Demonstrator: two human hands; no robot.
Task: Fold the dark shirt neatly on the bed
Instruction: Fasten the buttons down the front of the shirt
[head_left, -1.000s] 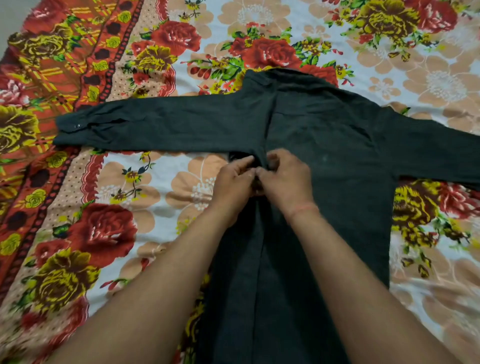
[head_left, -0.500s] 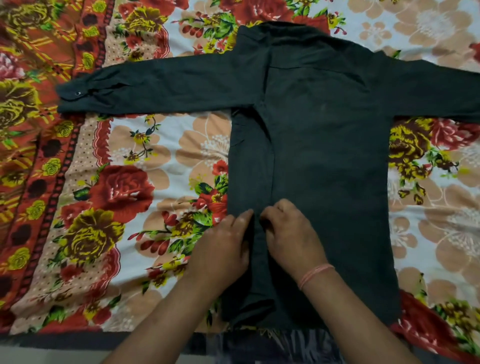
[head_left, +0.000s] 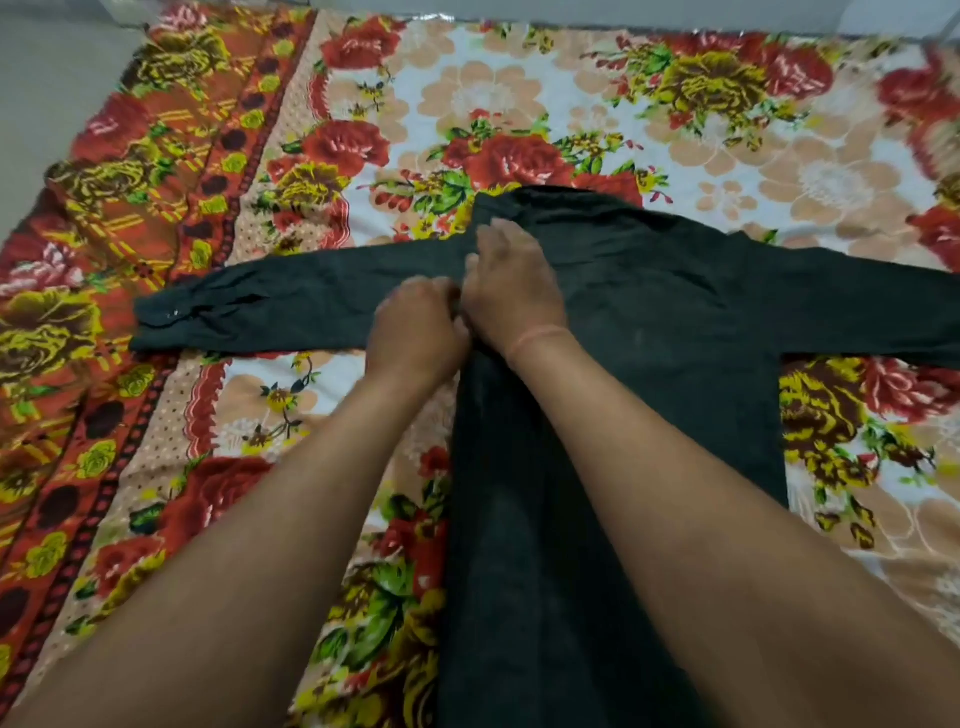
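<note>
dark shirt (head_left: 649, 332) flat on bed (head_left: 519, 93), collar toward 12 o'clock | left side folded in; both sleeves not yet | left hand (head_left: 415, 332) curled, right hand (head_left: 511, 291) flat, pressing fold; grip unclear

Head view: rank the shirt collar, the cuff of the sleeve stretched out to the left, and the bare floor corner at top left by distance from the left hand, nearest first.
1. Shirt collar, just up and right of the left hand.
2. Sleeve cuff, far out to its left.
3. Floor corner, beyond the bedsheet, up and left.
</note>
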